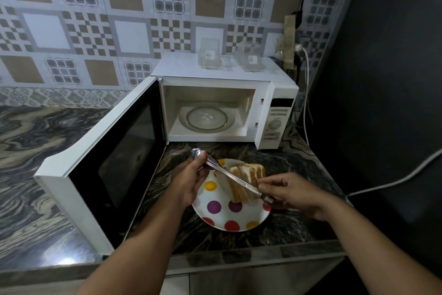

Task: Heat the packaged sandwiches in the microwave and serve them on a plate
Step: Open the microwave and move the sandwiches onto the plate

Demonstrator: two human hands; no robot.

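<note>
A white plate with coloured dots (222, 213) sits on the marble counter in front of the white microwave (275, 89). Sandwich halves (241, 182) stand on edge on the plate. Metal tongs (229, 174) lie across the sandwiches. My left hand (191, 180) grips the hinge end of the tongs at the plate's far left. My right hand (291, 193) pinches the tongs' tips at the plate's right rim. The microwave door (114, 165) stands wide open to the left, and its glass turntable (207, 117) carries nothing.
Two clear plastic sandwich packages (210, 55), (250, 60) rest on top of the microwave. A white power cable (392, 182) crosses the counter at the right beside a dark wall. The counter edge (239, 256) runs just below the plate.
</note>
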